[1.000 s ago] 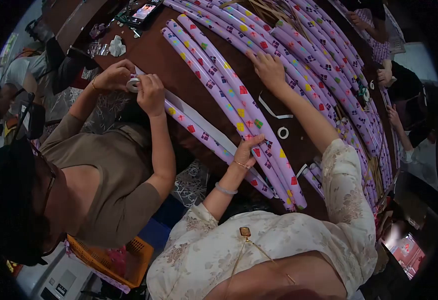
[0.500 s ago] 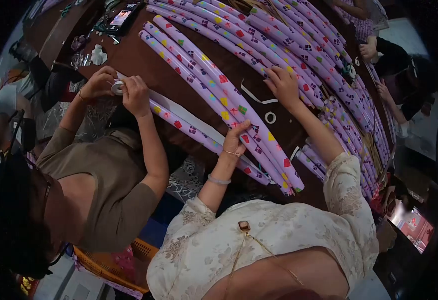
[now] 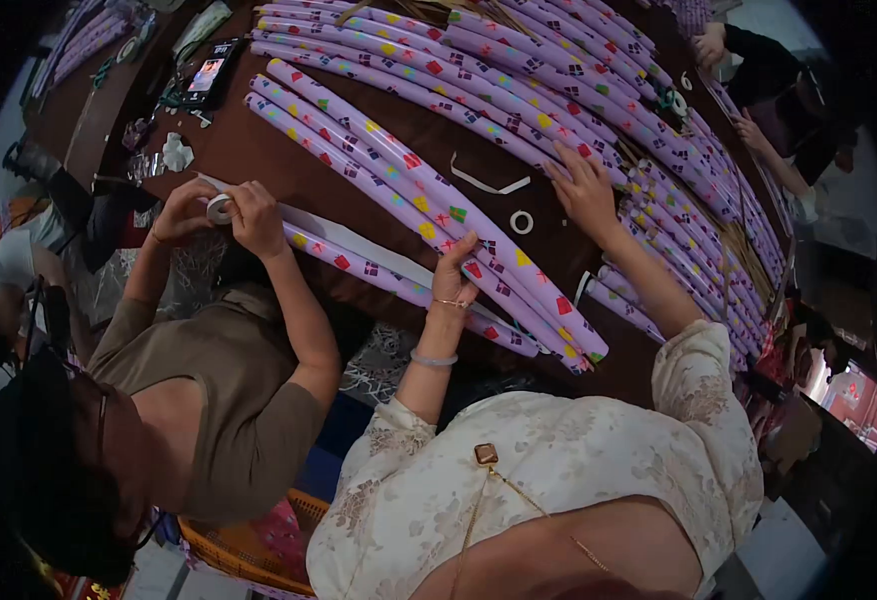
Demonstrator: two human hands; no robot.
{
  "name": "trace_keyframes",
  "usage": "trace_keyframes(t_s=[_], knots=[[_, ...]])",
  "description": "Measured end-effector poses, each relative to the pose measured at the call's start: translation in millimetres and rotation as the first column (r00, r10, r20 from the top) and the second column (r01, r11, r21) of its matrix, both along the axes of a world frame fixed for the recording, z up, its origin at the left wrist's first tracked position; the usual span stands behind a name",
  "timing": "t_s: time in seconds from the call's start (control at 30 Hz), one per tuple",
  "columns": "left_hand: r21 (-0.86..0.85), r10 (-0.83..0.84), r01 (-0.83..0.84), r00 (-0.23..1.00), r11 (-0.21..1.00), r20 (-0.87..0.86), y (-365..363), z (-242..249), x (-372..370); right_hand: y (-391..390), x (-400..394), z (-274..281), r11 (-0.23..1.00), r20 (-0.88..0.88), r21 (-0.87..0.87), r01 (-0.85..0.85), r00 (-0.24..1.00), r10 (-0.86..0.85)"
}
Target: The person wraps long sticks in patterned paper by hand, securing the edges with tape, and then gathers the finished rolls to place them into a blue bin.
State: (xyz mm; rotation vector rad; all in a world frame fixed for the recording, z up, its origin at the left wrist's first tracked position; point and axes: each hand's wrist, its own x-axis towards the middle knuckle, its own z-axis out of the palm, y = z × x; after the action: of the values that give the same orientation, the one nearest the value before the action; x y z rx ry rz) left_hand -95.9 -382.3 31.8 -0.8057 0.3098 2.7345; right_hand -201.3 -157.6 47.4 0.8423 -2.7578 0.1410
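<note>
My left hand (image 3: 456, 272) is wrapped round the lower part of two long rolls of purple gift-wrap (image 3: 399, 195), printed with small coloured presents. They slant from upper left down toward me. Over the front edge of a big pile of matching rolls (image 3: 519, 90), my right hand (image 3: 586, 190) lies with its fingers spread, fingertips right at the nearest roll. A white tape ring (image 3: 522, 222) and a bent white strip (image 3: 489, 178) lie on the brown table between my hands. Another purple roll (image 3: 359, 262), with a white strip along it, passes behind my left wrist.
At my left a person's hands (image 3: 224, 215) hold a roll of white tape (image 3: 221, 209). A phone (image 3: 209, 75) and crumpled white scrap (image 3: 177, 152) lie at the table's far left. Across the pile are another person's hands (image 3: 749, 135). An orange basket (image 3: 229, 553) stands below.
The view has shifted, so most things sit further left and higher. My right hand has moved slightly right relative to the tape ring. My left hand keeps its hold on the rolls.
</note>
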Motion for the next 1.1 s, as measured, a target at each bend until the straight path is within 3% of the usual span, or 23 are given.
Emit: trace_keyframes(t_s=[0.07, 0.2, 0.27, 0.5, 0.77, 1.1], knots=[[-0.036, 0.009, -0.008, 1.000, 0.999, 0.015, -0.5, -4.4, 1.2, 19.2, 16.9, 3.7, 0.994, -0.025, 0.104, 0.036, 0.999, -0.034], [-0.023, -0.017, 0.017, 1.000, 1.000, 0.020, -2.3, -9.9, 0.9, 33.7, 25.1, -8.0, 0.997, 0.008, 0.050, 0.058, 0.998, -0.058], [-0.030, -0.035, 0.036, 0.999, 0.999, 0.024, -3.4, -9.5, 1.9, 5.2, 12.3, -8.6, 0.999, -0.067, -0.029, 0.036, 0.997, -0.038], [-0.076, -0.027, 0.029, 0.999, 0.997, 0.034, -3.5, 3.2, -2.8, -82.6, -16.6, -27.4, 0.981, 0.007, -0.018, 0.191, 0.982, -0.191], [-0.124, -0.050, 0.059, 0.996, 0.990, 0.073, -6.8, -3.3, -2.8, -47.3, 14.6, -34.8, 0.959, 0.011, -0.085, 0.270, 0.963, -0.270], [-0.137, -0.034, 0.040, 0.998, 0.990, 0.050, -7.5, -10.8, -3.0, 33.3, 69.4, -20.3, 0.927, -0.022, 0.060, 0.371, 0.929, -0.370]])
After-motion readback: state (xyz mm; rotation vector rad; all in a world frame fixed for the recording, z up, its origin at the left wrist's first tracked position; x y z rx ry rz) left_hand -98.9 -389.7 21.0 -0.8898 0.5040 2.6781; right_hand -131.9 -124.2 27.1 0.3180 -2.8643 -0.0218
